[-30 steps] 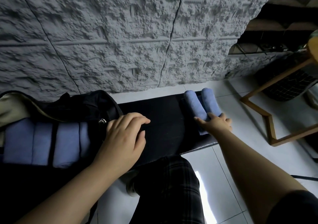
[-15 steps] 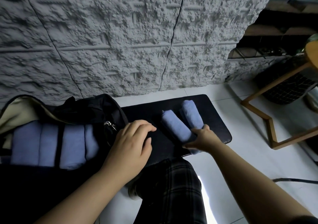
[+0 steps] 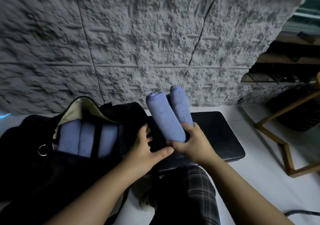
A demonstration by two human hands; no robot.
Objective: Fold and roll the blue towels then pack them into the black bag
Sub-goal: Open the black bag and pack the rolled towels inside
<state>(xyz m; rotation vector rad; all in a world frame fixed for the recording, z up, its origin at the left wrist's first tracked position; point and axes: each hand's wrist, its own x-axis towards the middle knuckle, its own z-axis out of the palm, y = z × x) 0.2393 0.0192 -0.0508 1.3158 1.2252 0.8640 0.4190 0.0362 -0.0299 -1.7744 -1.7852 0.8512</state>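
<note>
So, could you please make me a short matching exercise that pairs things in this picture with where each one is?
Things:
1. two rolled blue towels
2. rolled blue towels side by side
3. left hand
4. small wooden-framed table

Places:
A. on the floor at the far right
B. packed inside the open black bag
C. gripped in the right hand
D. open, between bag and right hand

Pairs: 1-C, 2-B, 3-D, 4-A

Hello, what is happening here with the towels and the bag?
A person is packing rolled blue towels into a black bag. The right hand grips two rolled towels by their near ends, lifted off the black bench. The left hand is open beside the bag's opening. Several rolled towels already lie side by side inside the bag.
</note>
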